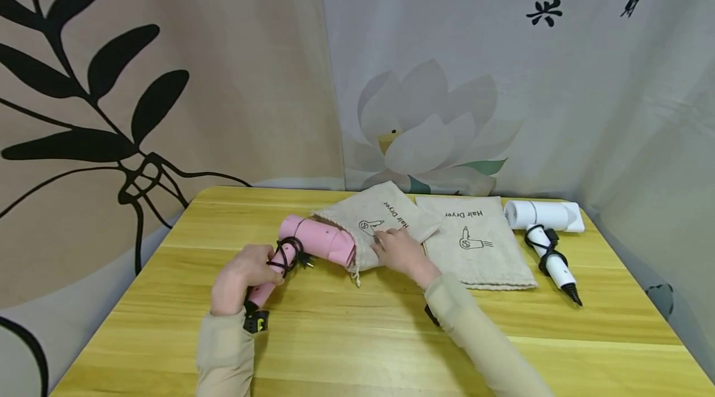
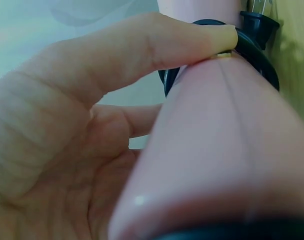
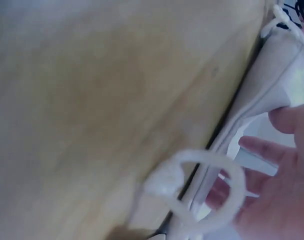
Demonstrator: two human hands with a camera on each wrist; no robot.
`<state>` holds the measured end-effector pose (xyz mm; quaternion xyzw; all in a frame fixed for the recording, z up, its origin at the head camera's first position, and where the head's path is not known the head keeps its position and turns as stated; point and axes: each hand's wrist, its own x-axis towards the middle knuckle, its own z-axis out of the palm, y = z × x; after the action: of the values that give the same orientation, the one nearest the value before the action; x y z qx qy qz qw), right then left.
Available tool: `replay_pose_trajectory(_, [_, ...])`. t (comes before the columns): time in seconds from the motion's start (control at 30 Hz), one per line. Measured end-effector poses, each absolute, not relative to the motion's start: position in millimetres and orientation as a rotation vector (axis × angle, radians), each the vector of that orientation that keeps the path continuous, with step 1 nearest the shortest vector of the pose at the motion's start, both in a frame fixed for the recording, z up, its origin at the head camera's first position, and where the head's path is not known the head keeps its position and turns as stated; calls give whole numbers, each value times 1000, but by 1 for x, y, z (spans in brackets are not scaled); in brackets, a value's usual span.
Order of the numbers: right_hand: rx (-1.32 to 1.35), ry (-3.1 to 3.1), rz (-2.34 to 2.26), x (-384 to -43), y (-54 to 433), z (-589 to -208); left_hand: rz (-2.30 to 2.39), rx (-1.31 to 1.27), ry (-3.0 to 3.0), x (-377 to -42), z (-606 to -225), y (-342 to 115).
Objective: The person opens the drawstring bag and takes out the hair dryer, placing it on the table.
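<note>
A pink hair dryer lies at the mouth of a beige drawstring bag printed "Hair Dryer". Its barrel end is at the opening, and a black cord with a plug winds round its handle. My left hand grips that pink handle, the thumb lying across it by the cord in the left wrist view. On top of the bag rests my right hand, fingers extended over the printed dryer. In the right wrist view the thumb and spread fingers of the right hand meet the pale cloth.
A second beige bag lies flat to the right, its corner near the first one. Beyond it a white hair dryer has a black cord round its handle. The wooden table ends before a printed curtain.
</note>
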<state>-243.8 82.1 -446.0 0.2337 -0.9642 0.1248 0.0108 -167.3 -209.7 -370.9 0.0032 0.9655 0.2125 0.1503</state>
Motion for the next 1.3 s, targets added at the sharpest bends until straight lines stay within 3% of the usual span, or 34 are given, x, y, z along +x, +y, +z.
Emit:
replay_pose_trajectory(0.4, [791, -3114, 180, -245, 82, -446, 640, 53, 2765, -164, -369, -216])
replay_pose_trajectory(1.3, [966, -3238, 426, -252, 106, -435, 667, -121, 2818, -173, -380, -229])
